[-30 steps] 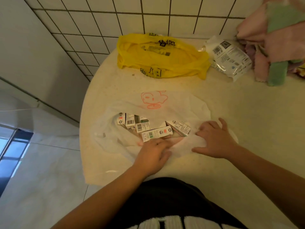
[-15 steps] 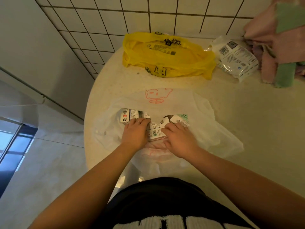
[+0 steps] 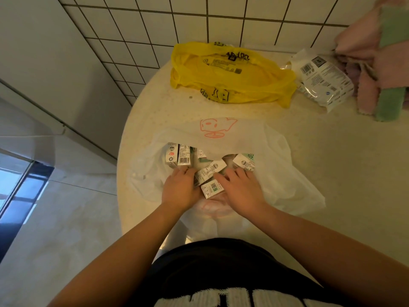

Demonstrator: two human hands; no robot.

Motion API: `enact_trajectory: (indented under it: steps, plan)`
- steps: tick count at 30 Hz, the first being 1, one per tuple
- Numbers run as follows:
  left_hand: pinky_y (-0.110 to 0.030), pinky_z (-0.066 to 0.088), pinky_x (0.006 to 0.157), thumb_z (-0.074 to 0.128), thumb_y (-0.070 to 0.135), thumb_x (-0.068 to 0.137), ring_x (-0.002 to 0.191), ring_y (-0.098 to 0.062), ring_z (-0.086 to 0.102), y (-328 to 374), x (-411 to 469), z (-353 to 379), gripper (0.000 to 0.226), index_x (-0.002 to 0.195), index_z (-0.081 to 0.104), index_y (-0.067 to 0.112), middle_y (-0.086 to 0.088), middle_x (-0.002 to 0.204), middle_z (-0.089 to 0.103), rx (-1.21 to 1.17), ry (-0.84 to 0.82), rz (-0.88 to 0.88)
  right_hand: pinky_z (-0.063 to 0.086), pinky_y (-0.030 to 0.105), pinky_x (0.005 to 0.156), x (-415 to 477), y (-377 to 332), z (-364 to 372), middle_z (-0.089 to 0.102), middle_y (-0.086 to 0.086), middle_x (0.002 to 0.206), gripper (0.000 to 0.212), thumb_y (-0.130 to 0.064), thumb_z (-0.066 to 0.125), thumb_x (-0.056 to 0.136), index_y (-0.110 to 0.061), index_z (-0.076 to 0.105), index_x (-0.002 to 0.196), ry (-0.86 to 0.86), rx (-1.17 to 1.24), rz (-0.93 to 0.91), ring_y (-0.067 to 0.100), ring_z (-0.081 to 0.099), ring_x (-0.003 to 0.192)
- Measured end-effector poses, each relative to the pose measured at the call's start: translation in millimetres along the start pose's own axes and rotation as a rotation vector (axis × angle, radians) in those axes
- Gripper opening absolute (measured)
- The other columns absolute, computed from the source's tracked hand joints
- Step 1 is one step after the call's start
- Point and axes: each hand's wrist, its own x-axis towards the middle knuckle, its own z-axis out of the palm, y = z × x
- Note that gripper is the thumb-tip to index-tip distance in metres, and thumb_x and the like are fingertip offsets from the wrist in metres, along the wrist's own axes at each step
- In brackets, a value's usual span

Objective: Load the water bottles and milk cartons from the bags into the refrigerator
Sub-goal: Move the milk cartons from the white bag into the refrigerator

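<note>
Within the last second both grips have been brought forward from the bag's near film onto the cartons, and over the last half second they have been kept there. The left grip point(image 3: 180, 189) and the right grip point(image 3: 241, 189) are laid over the cartons point(image 3: 210, 171), with the fingers bent down onto them. Whether either is closed round a carton cannot be told, since the fingertips are hidden behind the backs of the hands.

The cartons are heaped in the mouth of the white bag point(image 3: 283, 173), which lies flat on the surface point(image 3: 332, 185). None has been taken clear of it, so the task is judged to be at an early stage. No refrigerator is seen.

The step would be done best if the cartons were squared side by side before being lifted, so that several could be clamped between the two palms. The thin film should be peeled back or held down first, lest it be dragged up with the load. Slanted, loose cartons are likely to be dropped from a hurried stack.

The surface is pale, rounded at its left edge, and set against a tiled wall point(image 3: 199, 23). At the back a yellow bag point(image 3: 232, 74) is laid, with a printed packet point(image 3: 325, 80) just beside it and towels point(image 3: 380, 63) at the far right. Below and to the left, a light floor point(image 3: 55, 218) and a window point(image 3: 13, 185) are seen.
</note>
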Motion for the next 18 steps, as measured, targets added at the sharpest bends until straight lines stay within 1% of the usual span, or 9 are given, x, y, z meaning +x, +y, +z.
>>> enact_trajectory:
  steps: [3,6,8,10,12,13,15,16,18]
  plan:
    - [-0.036,0.050,0.085,0.060,0.046,0.085,0.108,-0.023,0.055,-4.1,-14.1,-1.8,0.048,0.129,0.056,0.026,-0.001,0.121,0.058,-0.093,-0.001,-0.107,0.042,0.039,0.072,3.5,-5.7,-0.8,0.056,0.004,0.094,0.048,-0.025,0.080,0.061,-0.023,0.063,0.106,0.000,-0.011,0.007,0.029,0.053,0.084]
    - [-0.030,0.050,0.068,0.064,0.056,0.083,0.086,-0.017,0.058,-14.0,-29.0,-4.0,0.047,0.114,0.061,0.021,0.001,0.103,0.057,-0.262,-0.011,-0.257,0.043,0.039,0.072,5.2,-7.4,-3.0,0.055,0.004,0.093,0.045,-0.026,0.081,0.060,-0.022,0.063,0.100,-0.011,0.002,0.015,0.029,0.054,0.084]
    - [-0.024,0.043,0.057,0.069,0.050,0.082,0.075,-0.010,0.057,-22.7,-38.5,-6.1,0.038,0.101,0.063,0.017,0.004,0.091,0.059,-0.381,0.002,-0.317,0.043,0.040,0.071,7.5,-6.7,-3.9,0.057,0.004,0.095,0.048,-0.024,0.082,0.056,-0.022,0.062,0.099,-0.038,-0.003,-0.002,0.030,0.054,0.085]
    - [-0.025,0.048,0.059,0.072,0.035,0.084,0.077,-0.010,0.061,-28.8,-45.7,-10.9,0.024,0.094,0.064,0.014,0.005,0.088,0.064,-0.577,-0.014,-0.417,0.043,0.041,0.070,9.7,-5.5,-3.6,0.059,0.003,0.092,0.051,-0.027,0.084,0.054,-0.022,0.060,0.099,-0.054,-0.027,-0.037,0.031,0.055,0.085]
    - [-0.036,0.056,0.070,0.070,0.025,0.086,0.083,-0.018,0.067,-30.4,-49.9,-15.8,0.014,0.092,0.070,0.013,0.001,0.088,0.070,-0.774,-0.030,-0.518,0.043,0.042,0.070,10.7,-3.1,-1.9,0.059,0.002,0.087,0.057,-0.034,0.087,0.051,-0.022,0.058,0.098,-0.062,-0.049,-0.070,0.031,0.054,0.083]
    - [-0.040,0.056,0.074,0.069,0.022,0.087,0.083,-0.020,0.068,-28.6,-51.2,-18.9,0.009,0.088,0.072,0.014,-0.002,0.087,0.072,-0.856,-0.037,-0.560,0.043,0.042,0.070,11.0,-1.7,-2.0,0.059,0.001,0.086,0.059,-0.040,0.088,0.049,-0.022,0.058,0.098,-0.066,-0.057,-0.085,0.031,0.055,0.083]
    - [-0.037,0.053,0.070,0.065,0.019,0.089,0.079,-0.021,0.065,-24.4,-52.8,-22.8,0.011,0.082,0.072,0.012,-0.006,0.084,0.072,-0.988,-0.050,-0.646,0.043,0.042,0.074,10.9,1.4,-3.1,0.061,0.001,0.088,0.060,-0.053,0.085,0.053,-0.023,0.061,0.099,-0.061,-0.072,-0.115,0.031,0.055,0.086]
    - [-0.034,0.050,0.067,0.064,0.019,0.089,0.076,-0.021,0.063,-23.0,-53.7,-24.5,0.014,0.083,0.072,0.009,-0.007,0.084,0.071,-1.043,-0.056,-0.693,0.042,0.042,0.078,10.5,2.7,-4.2,0.062,0.000,0.092,0.060,-0.057,0.081,0.056,-0.023,0.061,0.101,-0.056,-0.075,-0.134,0.031,0.055,0.089]
    - [-0.033,0.043,0.066,0.064,0.021,0.088,0.075,-0.023,0.058,-23.4,-57.0,-25.0,0.022,0.088,0.072,0.000,-0.015,0.085,0.070,-1.152,-0.067,-0.779,0.035,0.043,0.088,9.0,4.7,-6.8,0.062,0.000,0.105,0.061,-0.062,0.073,0.065,-0.023,0.059,0.110,-0.054,-0.084,-0.182,0.031,0.052,0.101]
